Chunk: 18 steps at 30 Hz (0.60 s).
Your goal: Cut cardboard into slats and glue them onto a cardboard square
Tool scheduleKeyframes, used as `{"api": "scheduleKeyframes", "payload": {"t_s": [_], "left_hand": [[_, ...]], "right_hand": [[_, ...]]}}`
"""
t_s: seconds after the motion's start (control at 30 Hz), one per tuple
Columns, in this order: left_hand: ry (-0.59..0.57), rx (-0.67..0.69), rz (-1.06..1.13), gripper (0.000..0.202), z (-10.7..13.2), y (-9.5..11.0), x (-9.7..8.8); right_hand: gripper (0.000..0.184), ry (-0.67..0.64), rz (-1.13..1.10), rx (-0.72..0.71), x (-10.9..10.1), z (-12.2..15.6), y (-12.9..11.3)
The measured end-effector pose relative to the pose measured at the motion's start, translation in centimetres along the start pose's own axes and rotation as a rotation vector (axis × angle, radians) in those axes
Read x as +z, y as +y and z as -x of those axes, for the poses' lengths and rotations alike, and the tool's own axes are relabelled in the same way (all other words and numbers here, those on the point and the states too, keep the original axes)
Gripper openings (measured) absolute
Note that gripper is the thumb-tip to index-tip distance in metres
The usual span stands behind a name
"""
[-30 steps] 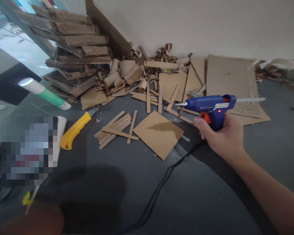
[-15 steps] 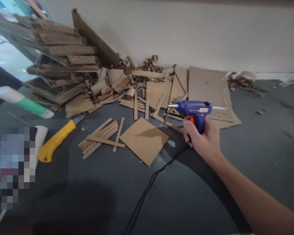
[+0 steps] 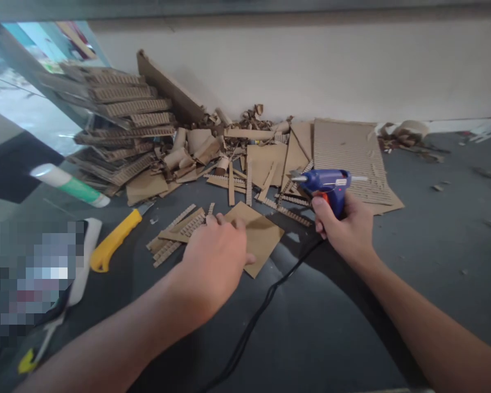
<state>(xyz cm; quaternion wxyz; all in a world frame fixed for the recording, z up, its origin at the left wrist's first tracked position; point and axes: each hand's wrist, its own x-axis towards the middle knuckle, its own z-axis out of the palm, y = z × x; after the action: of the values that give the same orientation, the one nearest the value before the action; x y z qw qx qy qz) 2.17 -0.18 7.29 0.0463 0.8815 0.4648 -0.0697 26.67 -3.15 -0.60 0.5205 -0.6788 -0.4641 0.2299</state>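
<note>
My right hand (image 3: 346, 221) is wrapped round a blue hot glue gun (image 3: 327, 180), held above the table with its metal nozzle pointing left. A clear glue stick pokes out of its back, and a small red light glows on its side. My left hand (image 3: 219, 251) reaches over the left part of a square cardboard piece (image 3: 265, 229), fingers apart and thumb stretched to the right. Its fingertips are partly hidden, so contact with the cardboard is unclear. Just left of that hand, several narrow corrugated cardboard strips (image 3: 166, 251) lie in a loose pile, partly covered by it.
A yellow utility knife (image 3: 117, 240) and a white-green tube (image 3: 71, 185) lie at left, near a blurred-out object (image 3: 36, 284). Stacked corrugated cardboard (image 3: 131, 106) rises at back left. Cardboard scraps (image 3: 196, 142) and a ribbed sheet (image 3: 346, 153) line the wall. A black cord (image 3: 265, 303) crosses the front.
My left hand has come into view from the lower left and now covers part of the square and strips. The glue gun stays in my right hand. The view has shifted slightly.
</note>
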Motion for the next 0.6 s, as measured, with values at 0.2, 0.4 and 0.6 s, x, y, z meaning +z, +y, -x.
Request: {"api": "scheduleKeyframes", "payload": {"t_s": [0.2,0.4,0.6], "left_hand": [[-0.172,-0.01,-0.145,0.079,-0.7,2.5,2.0],[-0.122,0.027,0.019,0.096,-0.3,3.1,3.5],[-0.093,0.34,0.146,0.063,1.6,0.7,3.2]], "right_hand": [[0.029,0.002,0.146,-0.13,0.0,-0.2,0.4],[0.03,0.049,0.182,-0.204,0.0,0.0,0.0],[0.031,0.056,0.252,-0.362,-0.7,0.1,-0.6]]}}
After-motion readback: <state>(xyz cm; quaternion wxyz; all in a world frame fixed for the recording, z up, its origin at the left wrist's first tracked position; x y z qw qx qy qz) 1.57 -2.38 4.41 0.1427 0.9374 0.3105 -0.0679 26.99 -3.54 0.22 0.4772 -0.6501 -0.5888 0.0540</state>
